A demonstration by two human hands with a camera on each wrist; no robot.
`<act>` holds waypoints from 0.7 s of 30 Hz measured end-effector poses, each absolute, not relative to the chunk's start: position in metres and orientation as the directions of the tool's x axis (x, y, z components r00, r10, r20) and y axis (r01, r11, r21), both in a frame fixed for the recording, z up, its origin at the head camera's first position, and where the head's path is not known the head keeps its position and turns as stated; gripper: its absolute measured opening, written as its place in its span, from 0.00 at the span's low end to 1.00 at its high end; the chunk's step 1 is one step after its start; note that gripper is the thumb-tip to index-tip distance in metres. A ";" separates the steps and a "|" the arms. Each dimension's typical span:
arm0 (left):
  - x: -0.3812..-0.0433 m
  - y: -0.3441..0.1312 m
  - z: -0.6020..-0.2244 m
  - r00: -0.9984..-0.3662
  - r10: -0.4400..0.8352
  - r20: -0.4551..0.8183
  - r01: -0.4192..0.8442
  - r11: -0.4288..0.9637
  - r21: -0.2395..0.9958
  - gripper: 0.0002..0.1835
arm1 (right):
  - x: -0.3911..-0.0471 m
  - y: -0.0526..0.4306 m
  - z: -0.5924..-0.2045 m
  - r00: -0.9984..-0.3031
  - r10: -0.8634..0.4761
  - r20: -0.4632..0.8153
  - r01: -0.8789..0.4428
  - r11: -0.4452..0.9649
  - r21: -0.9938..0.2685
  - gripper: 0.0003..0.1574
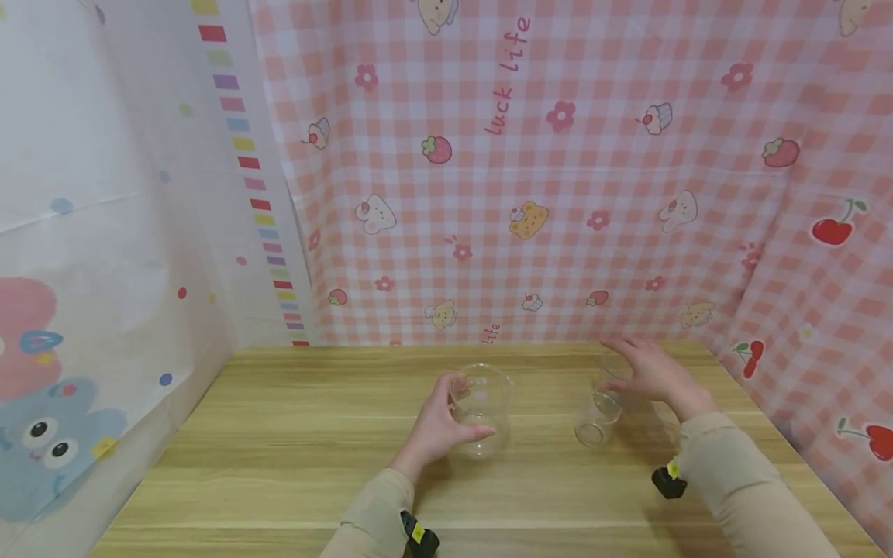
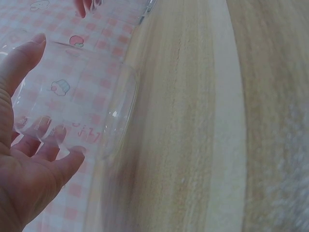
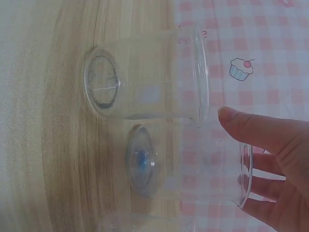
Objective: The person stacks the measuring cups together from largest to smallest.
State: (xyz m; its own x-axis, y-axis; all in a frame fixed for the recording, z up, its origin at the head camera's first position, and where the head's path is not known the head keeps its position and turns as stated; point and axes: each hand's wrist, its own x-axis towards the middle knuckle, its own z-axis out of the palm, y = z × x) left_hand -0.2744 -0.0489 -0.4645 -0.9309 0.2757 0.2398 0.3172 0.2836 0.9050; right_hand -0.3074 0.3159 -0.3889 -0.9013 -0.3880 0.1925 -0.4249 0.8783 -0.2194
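Observation:
My left hand (image 1: pixel 446 422) grips a clear beaker (image 1: pixel 497 407) with faint white print, thumb on the near side and fingers behind. In the left wrist view the fingers show through the beaker's (image 2: pixel 82 92) clear wall. My right hand (image 1: pixel 656 376) is spread around the rim of another clear beaker (image 3: pixel 193 164), which stands upright on the table. Its thumb lies along the left side of that rim; fingertips show through the far wall. A smaller-looking clear beaker (image 1: pixel 598 418) stands just left and nearer, beside the one at my right hand.
A further clear vessel (image 3: pixel 149 223) stands on the right, partly cut off in the right wrist view. The wood-grain table (image 1: pixel 300 442) ends against a pink checked curtain (image 1: pixel 488 256). White printed sheeting (image 1: pixel 167 232) hangs along the left side.

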 end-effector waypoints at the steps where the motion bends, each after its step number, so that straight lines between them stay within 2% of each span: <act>1: -0.274 -0.049 -0.464 -0.931 0.276 0.240 0.318 0.283 0.905 0.51 | -0.308 0.316 -0.389 -0.903 -0.387 0.189 -0.423 0.879 -0.221 0.45; 21: -0.276 -0.049 -0.467 -0.930 0.274 0.244 0.320 0.279 0.906 0.51 | -0.310 0.319 -0.380 -0.932 -0.357 0.067 -0.361 0.887 -0.288 0.44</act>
